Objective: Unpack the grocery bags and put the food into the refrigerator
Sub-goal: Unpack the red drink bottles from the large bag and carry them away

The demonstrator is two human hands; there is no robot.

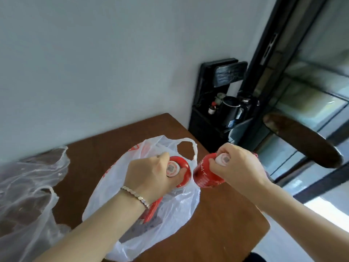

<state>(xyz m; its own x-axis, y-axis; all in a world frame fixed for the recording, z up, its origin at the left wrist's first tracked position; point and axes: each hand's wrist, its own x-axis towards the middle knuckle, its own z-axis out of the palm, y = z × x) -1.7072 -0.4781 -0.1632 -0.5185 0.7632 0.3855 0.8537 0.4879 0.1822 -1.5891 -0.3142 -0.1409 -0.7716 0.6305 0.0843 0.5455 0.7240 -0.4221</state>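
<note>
Red bottles, 2 of them, are held by their white-capped necks: our left hand (151, 176) curls round the top of the left bottle (184, 171) at the mouth of the white grocery bag (170, 210), and our right hand (238, 167) clasps the right bottle (205, 174) just right of the bag, above the brown table (226, 224). A red packet (151, 210) seems to lie in the bag under our left wrist. We judge it best to lift both bottles straight up, clear of the handle loops so the thin film does not snag, then carry them upright with firm grips to the refrigerator, which we cannot pick out with certainty here
</note>
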